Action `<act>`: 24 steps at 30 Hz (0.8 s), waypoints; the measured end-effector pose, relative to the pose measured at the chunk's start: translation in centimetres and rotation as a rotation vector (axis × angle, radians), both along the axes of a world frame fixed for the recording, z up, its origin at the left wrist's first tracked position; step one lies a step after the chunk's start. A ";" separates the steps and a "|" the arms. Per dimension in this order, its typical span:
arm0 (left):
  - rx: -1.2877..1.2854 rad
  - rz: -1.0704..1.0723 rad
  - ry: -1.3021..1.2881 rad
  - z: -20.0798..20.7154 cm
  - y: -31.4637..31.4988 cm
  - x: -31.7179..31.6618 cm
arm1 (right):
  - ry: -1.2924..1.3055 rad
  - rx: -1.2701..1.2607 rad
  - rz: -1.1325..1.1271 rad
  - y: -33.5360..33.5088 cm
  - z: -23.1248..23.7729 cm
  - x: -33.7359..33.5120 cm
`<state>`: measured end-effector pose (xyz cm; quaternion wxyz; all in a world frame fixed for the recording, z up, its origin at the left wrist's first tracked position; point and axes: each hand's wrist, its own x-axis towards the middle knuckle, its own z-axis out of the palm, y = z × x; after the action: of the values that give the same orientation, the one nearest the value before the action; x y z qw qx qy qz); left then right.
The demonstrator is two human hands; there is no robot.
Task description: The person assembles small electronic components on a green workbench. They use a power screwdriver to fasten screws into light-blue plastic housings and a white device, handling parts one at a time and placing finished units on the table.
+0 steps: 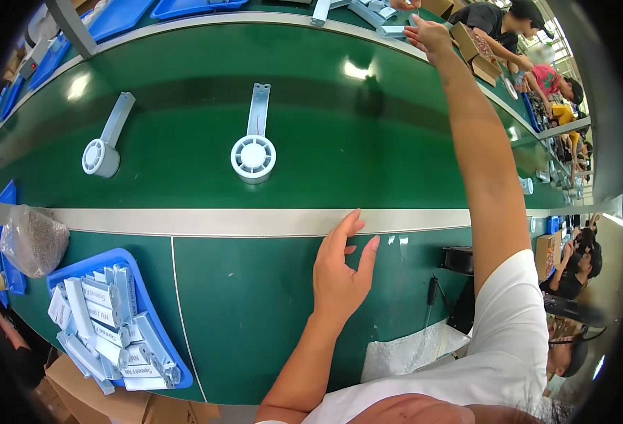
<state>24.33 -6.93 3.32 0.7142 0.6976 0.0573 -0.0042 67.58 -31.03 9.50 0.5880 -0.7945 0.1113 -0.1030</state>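
Note:
My left hand (343,267) hovers over the near edge of the green conveyor, fingers spread, holding nothing. Stretched far across the belt, my right hand (431,37) has its fingers extended beside light blue plastic parts (392,31) on the far table; I see nothing held in it. Close by its fingertips is another person's hand (404,3). Two light blue handheld fans lie apart on the belt: one fan (253,152) in the middle with its round grille up, another fan (101,157) farther left, tilted. Neither hand touches them.
At the near left, a blue bin (133,256) holds several light blue handle shells, beside a clear bag (34,240) of small parts. A screwdriver (432,290), a black box (457,259) and bubble wrap (410,351) lie near right. An open carton (475,53) stands far right, with co-workers beyond.

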 end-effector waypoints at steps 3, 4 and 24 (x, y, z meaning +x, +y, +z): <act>-0.025 0.001 0.018 -0.3 0.1 0.1 | -0.048 0.003 -0.071 0.6 -1.0 0.0; -0.048 0.007 0.031 -0.3 0.3 0.1 | -0.048 0.020 -0.068 1.2 -1.6 -0.6; -0.258 0.138 -0.062 -1.1 -2.3 0.4 | -0.348 0.271 0.283 4.5 6.8 -56.1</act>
<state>24.72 -9.19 2.23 0.7980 0.5941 0.0818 0.0591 11.50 -26.55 16.29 0.7080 -0.6865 -0.0908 -0.1389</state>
